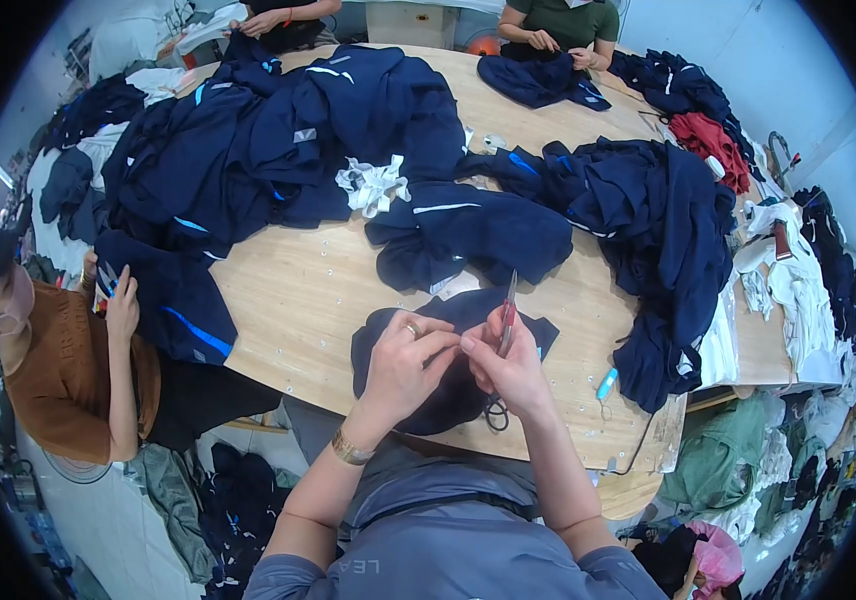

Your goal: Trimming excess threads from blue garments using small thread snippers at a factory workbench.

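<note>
Both my hands meet above a navy garment [423, 400] that lies bunched on the table in front of me. My right hand [503, 362] is closed around a pair of scissors [510, 305] with red on the handle, its blades pointing away from me. My left hand [408, 360], with a ring and a gold band at the wrist, pinches its fingertips together against the right fingertips. Whatever is between those fingertips is too small to make out. A dark loop [496, 412] shows below my right hand. Another navy garment [478, 235] with a white stripe lies just beyond.
Large navy garment heaps [278, 150] cover the table's far left, with another heap [648, 200] at right. White strips [373, 187] lie in the middle. A light-blue tool [607, 383] rests near the right edge. Co-workers handle garments at left and across the wooden table [278, 310].
</note>
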The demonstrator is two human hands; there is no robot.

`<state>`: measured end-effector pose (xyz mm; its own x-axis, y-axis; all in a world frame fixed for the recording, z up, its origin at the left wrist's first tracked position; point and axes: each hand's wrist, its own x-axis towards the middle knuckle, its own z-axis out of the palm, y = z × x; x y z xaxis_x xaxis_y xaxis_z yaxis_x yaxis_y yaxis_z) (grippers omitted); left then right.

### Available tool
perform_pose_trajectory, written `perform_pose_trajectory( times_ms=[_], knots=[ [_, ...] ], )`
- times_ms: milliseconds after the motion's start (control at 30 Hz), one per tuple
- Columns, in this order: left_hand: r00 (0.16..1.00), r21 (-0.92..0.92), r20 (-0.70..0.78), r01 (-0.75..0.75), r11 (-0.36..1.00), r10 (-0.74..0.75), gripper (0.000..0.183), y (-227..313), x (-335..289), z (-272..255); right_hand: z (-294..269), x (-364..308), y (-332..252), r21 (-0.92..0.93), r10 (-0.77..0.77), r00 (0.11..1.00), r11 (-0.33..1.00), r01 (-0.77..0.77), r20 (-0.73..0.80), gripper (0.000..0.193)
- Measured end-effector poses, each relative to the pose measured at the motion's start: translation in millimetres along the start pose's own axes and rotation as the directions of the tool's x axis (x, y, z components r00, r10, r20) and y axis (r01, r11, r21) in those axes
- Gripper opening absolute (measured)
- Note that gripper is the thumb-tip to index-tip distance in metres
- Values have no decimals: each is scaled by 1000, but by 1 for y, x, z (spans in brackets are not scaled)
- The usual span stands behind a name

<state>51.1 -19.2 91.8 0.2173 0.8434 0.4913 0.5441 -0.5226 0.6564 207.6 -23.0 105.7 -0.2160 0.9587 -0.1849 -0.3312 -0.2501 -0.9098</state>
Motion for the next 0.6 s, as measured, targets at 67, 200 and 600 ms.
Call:
perform_pose_trajectory(
  times_ms=[67,200,600],
  knots=[
    [999,49,-25,-30,998,31,9,-1,1,1,-2,-1,0,-56,-29,1000,998,28,-8,28],
    [987,-23,77,143,989,-141,9,-8,3,2,-18,-4,1,-325,-169,983,936,135,-78,24],
    [850,-391,341,517,762,-402,15,-20,4,3,-32,-31,9,-932,-245,969,347,108,21,42]
  ],
)
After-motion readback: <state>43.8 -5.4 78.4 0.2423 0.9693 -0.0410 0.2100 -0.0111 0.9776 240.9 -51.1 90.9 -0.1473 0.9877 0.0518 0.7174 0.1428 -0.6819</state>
